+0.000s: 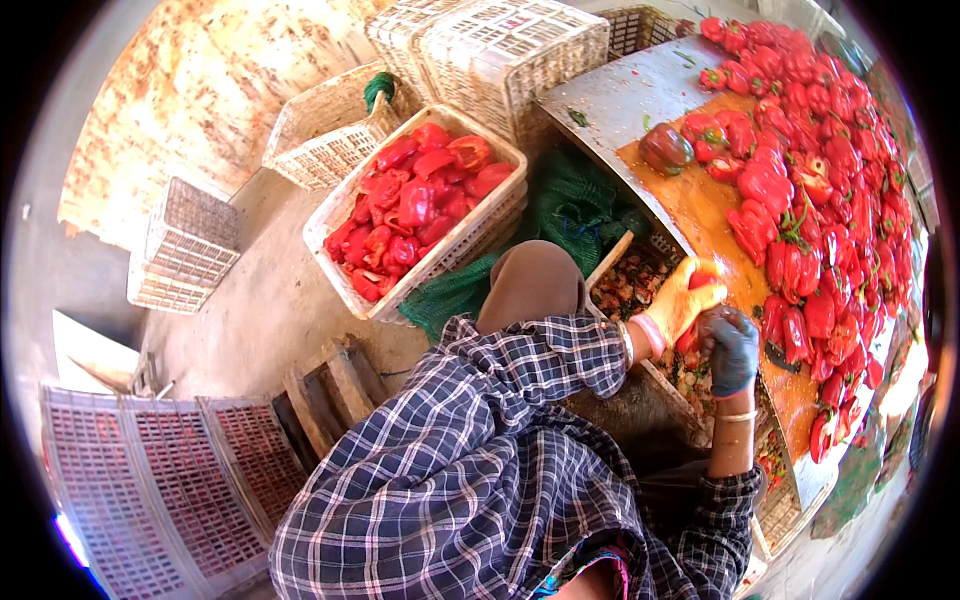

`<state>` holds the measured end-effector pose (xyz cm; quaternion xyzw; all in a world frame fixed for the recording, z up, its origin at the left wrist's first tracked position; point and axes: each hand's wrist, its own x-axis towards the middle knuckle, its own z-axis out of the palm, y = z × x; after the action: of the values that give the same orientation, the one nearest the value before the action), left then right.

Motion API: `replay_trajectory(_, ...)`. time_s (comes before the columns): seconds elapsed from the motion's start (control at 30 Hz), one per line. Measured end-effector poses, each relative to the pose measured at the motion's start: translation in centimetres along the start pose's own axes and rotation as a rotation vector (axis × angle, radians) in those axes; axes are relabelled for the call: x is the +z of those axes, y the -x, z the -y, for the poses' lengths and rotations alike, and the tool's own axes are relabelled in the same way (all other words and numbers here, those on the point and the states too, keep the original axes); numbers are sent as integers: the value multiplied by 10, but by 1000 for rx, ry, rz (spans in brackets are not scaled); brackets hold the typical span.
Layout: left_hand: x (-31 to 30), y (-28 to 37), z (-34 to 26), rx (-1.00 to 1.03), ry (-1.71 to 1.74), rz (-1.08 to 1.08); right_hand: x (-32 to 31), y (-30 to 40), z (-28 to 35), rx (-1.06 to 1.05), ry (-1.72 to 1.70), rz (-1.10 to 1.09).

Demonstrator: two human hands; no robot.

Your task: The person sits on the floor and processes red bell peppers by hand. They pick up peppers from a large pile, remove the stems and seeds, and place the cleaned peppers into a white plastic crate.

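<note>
My left hand [684, 297], in a yellow-orange glove, is closed around a piece of red bell pepper [703, 280] that shows between its fingers. Just beside it my right hand [732, 351], in a dark blue glove, is curled with its fingertips close to the left hand. More red pepper [686, 339] shows below, between the hands; what the right fingers grip is hidden. Both hands are at the near edge of an orange-topped table [716, 196], above a crate of pepper scraps [634, 277]. Whole red bell peppers [832, 187] are heaped across the table.
A white plastic crate [319, 232] filled with cut red peppers stands on the floor to my left. Green netting [574, 199] lies between it and the table. Stacked crates [517, 52] stand beyond. A dark object [781, 358] lies by the heap. Slatted crates [161, 465] stand behind me.
</note>
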<state>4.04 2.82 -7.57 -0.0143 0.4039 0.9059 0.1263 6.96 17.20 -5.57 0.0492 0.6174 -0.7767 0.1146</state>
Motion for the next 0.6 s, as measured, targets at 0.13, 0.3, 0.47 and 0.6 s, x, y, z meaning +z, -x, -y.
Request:
replay_trajectory(0.13,-27,-2,-107,266,-88,-90,-8,17,17,-109,-290,92)
replay_trajectory(0.3,-136,63,-271,908,-1266,-749,-43,44,2,-87,205,-174)
replay_trajectory(0.47,-328,143,-266,341,-2039,-933,-110,32,-54,37,1328,-192)
replay_trajectory(0.6,-510,153,-188,-194,-1877,-948,-85,46,1,565,1184,-474)
